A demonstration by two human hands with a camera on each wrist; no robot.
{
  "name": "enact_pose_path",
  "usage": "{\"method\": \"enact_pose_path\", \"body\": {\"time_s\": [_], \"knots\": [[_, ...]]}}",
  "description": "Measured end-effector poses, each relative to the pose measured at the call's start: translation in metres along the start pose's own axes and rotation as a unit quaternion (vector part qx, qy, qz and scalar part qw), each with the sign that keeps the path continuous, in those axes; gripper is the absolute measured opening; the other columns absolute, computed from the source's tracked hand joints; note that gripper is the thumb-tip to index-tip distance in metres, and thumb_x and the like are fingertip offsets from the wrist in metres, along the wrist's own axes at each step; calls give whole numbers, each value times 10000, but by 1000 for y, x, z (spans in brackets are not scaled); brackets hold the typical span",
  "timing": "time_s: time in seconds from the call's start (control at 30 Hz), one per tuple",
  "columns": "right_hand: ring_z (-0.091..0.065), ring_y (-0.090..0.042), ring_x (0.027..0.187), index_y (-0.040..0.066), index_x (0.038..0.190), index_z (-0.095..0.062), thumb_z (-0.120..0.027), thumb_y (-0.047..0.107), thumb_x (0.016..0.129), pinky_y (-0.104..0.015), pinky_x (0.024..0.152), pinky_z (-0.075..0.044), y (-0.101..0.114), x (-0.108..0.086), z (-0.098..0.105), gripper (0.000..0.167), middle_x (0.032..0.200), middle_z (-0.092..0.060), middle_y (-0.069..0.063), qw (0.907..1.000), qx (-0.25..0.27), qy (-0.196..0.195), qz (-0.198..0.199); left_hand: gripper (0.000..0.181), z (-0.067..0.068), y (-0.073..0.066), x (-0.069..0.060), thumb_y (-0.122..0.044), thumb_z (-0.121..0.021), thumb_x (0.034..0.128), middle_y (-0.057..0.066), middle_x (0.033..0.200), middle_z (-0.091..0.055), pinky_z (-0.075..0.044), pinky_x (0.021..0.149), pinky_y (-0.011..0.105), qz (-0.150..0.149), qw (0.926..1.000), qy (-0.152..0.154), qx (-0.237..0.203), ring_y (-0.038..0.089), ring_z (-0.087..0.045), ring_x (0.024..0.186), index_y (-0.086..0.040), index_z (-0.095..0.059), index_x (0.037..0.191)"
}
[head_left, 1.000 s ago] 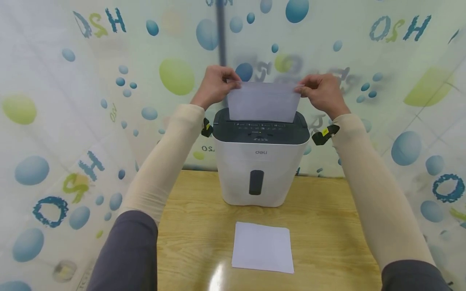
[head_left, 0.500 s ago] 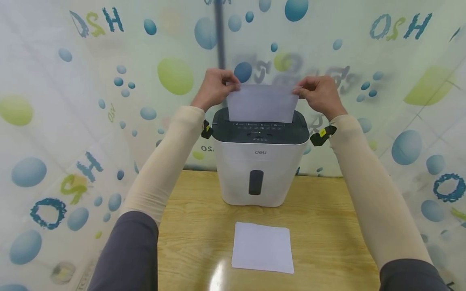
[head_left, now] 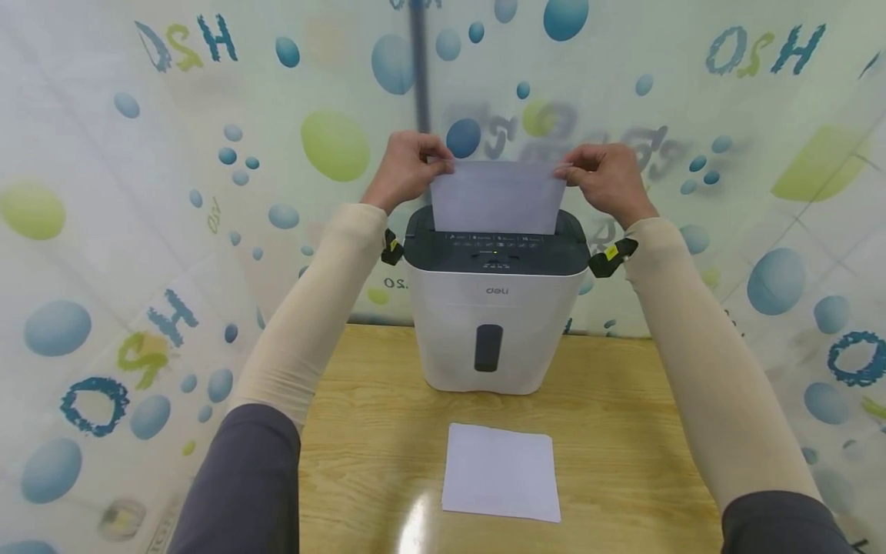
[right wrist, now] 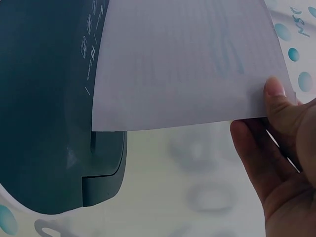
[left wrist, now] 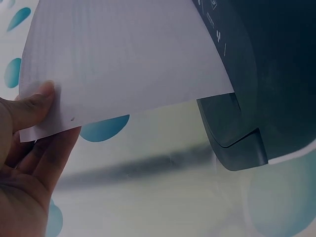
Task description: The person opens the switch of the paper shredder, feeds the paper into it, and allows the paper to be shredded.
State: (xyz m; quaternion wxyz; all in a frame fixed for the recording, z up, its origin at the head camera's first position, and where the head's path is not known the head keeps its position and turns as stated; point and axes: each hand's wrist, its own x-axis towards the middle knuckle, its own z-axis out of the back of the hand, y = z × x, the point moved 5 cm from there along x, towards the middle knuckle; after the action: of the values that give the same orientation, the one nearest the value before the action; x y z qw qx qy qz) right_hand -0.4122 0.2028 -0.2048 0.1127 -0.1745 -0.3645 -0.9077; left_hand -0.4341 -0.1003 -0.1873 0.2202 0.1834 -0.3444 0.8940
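A sheet of white paper (head_left: 497, 196) stands upright over the paper shredder (head_left: 490, 323), its lower edge at the slot in the dark top (head_left: 495, 254). My left hand (head_left: 410, 168) pinches the sheet's upper left corner between thumb and fingers. At the upper right corner my right hand (head_left: 609, 181) pinches it the same way. In the left wrist view the thumb lies on the near face of the paper (left wrist: 123, 54), fingers behind. The right wrist view has the paper (right wrist: 182, 64) running down to the slot, whose inside is hidden.
White sheets (head_left: 500, 473) lie in a stack on the wooden table (head_left: 367, 431), in front of the shredder. A curtain (head_left: 332, 69) printed with blue and green drops hangs close behind and at both sides.
Both hands and the sheet have come down very slightly toward the shredder since one second ago. The grip on both corners is the same, and the stack on the table lies still.
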Motion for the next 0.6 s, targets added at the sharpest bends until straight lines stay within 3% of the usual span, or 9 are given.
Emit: {"method": "enact_pose_path", "body": {"time_s": [0.43,0.6], "knots": [[-634,103,826,162,1091,-789,-708,363,975,-227,794,-456,0,3,-2,245,1049,-757,52,9998,144,-109,50,109,0,4,-3,-149,-717,971,55,1062,-779,-525,770,229,54,10000,-4,-41,139,-713,900,-114,-797,1036],[-658,41,855,164,1086,-789,-707,352,978,-243,795,-455,-2,2,-3,232,1023,-762,43,9998,176,-85,22,102,0,4,-4,-152,-728,964,57,1046,-779,-520,757,225,41,10000,-29,-58,137,-710,884,-110,-798,1025]]}}
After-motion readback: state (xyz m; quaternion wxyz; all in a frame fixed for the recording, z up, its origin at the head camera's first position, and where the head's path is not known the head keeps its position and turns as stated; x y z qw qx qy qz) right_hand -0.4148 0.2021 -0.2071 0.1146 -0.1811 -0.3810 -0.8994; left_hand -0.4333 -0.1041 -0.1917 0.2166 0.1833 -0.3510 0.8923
